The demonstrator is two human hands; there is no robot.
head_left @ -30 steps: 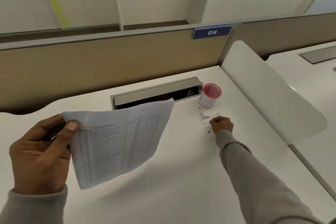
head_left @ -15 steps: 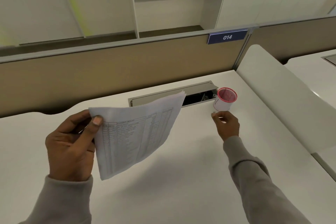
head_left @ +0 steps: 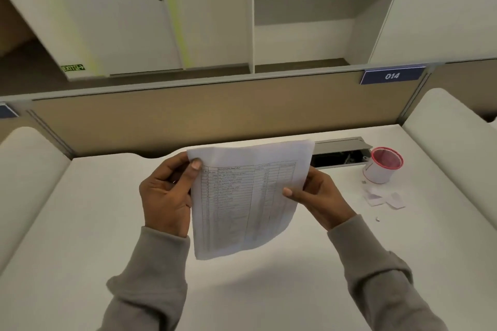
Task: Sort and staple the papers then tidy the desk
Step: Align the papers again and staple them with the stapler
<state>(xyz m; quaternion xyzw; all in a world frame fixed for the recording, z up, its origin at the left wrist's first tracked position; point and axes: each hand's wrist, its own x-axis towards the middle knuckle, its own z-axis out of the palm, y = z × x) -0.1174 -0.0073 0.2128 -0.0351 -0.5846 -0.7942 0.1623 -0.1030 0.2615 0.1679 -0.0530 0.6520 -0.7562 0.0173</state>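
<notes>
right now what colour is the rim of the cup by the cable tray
Red, on a white cup; head view.

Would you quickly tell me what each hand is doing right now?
Left hand: closed on the papers, left edge.
Right hand: closed on the papers, right edge.

Thin white paper sheets [head_left: 250,196], matt and printed with a ruled table, are held up between two hands. A smooth white counter [head_left: 255,290] with a soft satin sheen is seen beneath, with grey brushed-metal trim on its cable hatch [head_left: 341,144]. A translucent red-rimmed plastic cup [head_left: 383,165] and small paper scraps [head_left: 382,199] are seen beside matt grey knit cloth sleeves [head_left: 153,285].
</notes>
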